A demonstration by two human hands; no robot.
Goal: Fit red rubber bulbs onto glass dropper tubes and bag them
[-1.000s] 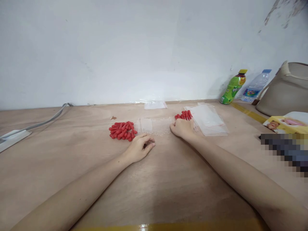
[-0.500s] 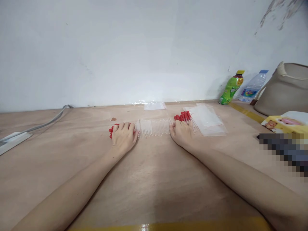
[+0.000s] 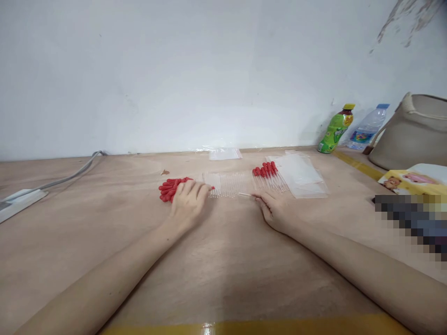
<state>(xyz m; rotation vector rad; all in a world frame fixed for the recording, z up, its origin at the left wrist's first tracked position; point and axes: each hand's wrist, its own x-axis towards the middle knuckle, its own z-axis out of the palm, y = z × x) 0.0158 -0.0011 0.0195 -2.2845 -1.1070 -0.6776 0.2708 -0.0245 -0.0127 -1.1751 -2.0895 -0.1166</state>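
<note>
My left hand (image 3: 188, 202) lies over the right side of a pile of red rubber bulbs (image 3: 169, 188), pinching one red bulb at its fingertips. My right hand (image 3: 275, 209) holds a clear glass tube (image 3: 244, 194) by its end, pointing left toward the left hand. Behind both hands is a row of several clear glass tubes (image 3: 226, 184). To its right lie several finished droppers with red bulbs (image 3: 267, 172).
Clear plastic bags (image 3: 302, 174) lie right of the droppers, and another small bag (image 3: 224, 153) by the wall. A green bottle (image 3: 335, 129), a water bottle (image 3: 366, 126) and a beige bag (image 3: 414, 135) stand at the far right. A power strip (image 3: 17, 200) lies left.
My right hand drew back from the droppers toward me with one glass tube. My left hand shifted right off the bulb pile, a bulb now at its fingertips.
</note>
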